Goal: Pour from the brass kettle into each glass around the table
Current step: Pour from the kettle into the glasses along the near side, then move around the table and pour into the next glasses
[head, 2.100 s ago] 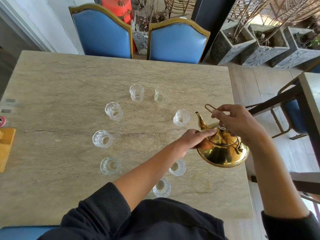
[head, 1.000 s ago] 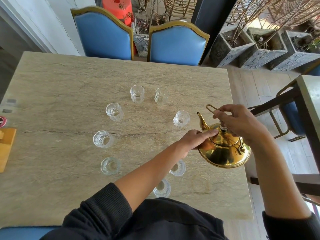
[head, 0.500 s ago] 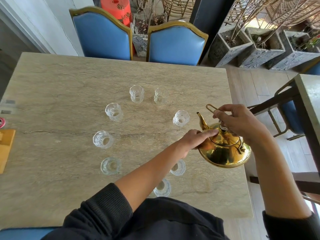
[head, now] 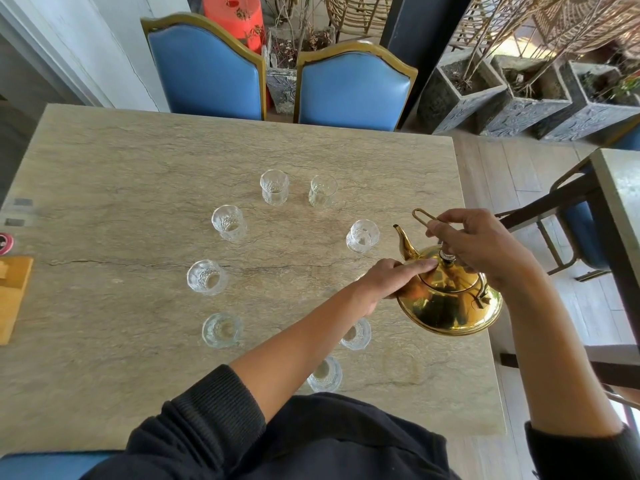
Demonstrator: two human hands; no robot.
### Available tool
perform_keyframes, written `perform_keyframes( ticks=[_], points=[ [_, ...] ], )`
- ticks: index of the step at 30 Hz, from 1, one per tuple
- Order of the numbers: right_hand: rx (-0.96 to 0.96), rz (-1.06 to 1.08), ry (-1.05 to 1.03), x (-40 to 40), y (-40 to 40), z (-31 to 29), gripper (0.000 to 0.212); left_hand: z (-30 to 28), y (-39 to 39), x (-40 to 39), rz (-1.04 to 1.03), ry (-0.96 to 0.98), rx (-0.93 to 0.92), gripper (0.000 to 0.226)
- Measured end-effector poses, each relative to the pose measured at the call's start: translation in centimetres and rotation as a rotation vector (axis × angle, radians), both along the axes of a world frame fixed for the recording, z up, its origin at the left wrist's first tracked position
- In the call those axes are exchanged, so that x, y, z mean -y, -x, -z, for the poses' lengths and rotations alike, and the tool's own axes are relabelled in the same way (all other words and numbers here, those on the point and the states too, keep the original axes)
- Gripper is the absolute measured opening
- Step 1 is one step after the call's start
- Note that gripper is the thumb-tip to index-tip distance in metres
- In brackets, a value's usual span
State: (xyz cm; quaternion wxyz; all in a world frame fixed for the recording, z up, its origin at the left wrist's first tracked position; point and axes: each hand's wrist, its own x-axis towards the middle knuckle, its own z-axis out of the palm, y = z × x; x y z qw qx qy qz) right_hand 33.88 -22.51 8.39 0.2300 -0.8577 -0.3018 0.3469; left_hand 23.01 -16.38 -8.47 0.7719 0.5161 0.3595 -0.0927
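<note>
The brass kettle (head: 450,299) hangs above the right side of the marble table (head: 138,161), tilted with its spout toward a clear glass (head: 362,236). My right hand (head: 485,244) grips the kettle's wire handle. My left hand (head: 394,278) lies with straight fingers pressing on the kettle's lid. Several cut glasses stand in a ring: two at the back (head: 274,187) (head: 322,191), others on the left (head: 228,223) (head: 206,277) (head: 221,330), and two near me (head: 356,336) (head: 325,375), partly behind my left arm. No stream of liquid is visible.
Two blue chairs (head: 353,88) stand at the far edge. A wooden block (head: 12,296) lies at the left edge. Another table and chair (head: 588,230) are close on the right, with stone planters (head: 519,98) behind. The table's right edge runs just under the kettle.
Almost nothing has moved. The kettle stays tilted by the same glass, both hands hold their places, and the view has shifted only slightly.
</note>
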Motion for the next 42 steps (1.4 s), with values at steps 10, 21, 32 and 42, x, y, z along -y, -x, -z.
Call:
perform_keyframes(
  ticks=[10, 21, 32, 42],
  points=[
    [-0.018, 0.002, -0.007, 0.2, -0.2, 0.2, 0.025, -0.3, -0.1, 0.0, 0.007, -0.005, 0.013, 0.110],
    [-0.069, 0.060, -0.033, 0.2, -0.3, 1.4, 0.023, 0.0, 0.1, -0.3, 0.025, -0.018, -0.024, 0.110],
    [-0.196, 0.164, -0.176, -1.8, 1.0, 0.5, 0.022, -2.7, 2.1, -3.7, -0.034, -0.149, -0.065, 0.062],
    [-0.288, 0.147, -0.246, -9.4, 3.4, 0.4, 0.019, -3.5, 5.1, -9.7, -0.199, -0.219, -0.042, 0.065]
  ],
)
